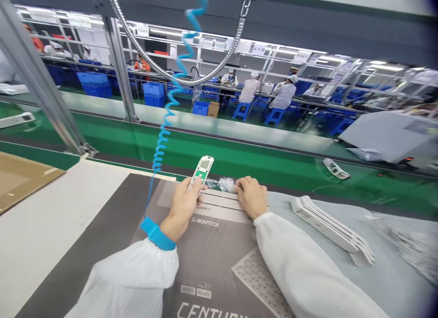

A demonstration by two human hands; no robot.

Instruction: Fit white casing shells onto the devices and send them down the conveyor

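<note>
My left hand [183, 203], with a blue strap at the wrist, is closed round a white handheld casing [205, 164] that shows a small screen and a green circuit board. The casing is tilted, its screen end pointing away from me. My right hand [251, 197] rests at the far edge of the printed grey box [219, 245], fingers curled beside some crumpled clear plastic [226, 184]. Whether its fingertips grip the plastic is hard to tell.
Several white curved casings [328, 226] lie stacked at the right, near clear plastic bags [404, 240]. Another open casing [336, 169] sits on the green conveyor [273, 174]. A coiled blue cord [164, 135] hangs by my left wrist. Cardboard [27, 179] lies left.
</note>
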